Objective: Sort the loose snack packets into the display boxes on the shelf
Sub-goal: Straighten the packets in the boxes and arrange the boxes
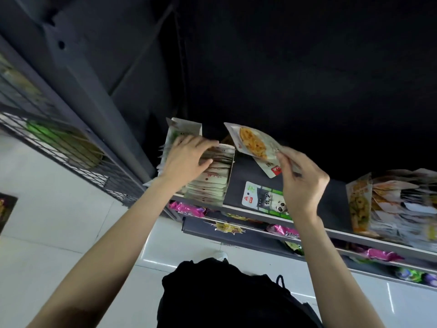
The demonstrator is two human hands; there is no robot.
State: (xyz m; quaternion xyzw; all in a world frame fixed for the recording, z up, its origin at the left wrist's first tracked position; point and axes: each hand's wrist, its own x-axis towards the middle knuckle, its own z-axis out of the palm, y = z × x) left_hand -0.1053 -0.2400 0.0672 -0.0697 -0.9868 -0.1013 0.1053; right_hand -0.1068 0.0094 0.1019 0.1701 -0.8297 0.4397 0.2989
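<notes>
Head view: right hand (301, 183) pinches glossy flat packet (256, 147); left hand (186, 157) presses boxed packets (212, 183).

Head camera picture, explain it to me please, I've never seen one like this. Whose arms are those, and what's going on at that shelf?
The camera sits on a person's head, looking down past their own arms. The left hand rests on a row of packets standing in an open display box on the shelf. The right hand pinches a loose packet with an orange snack picture, held above the shelf. A green panda packet lies flat on the shelf, and a heap of mixed packets sits at the right. Lower shelves hold pink packets.
</notes>
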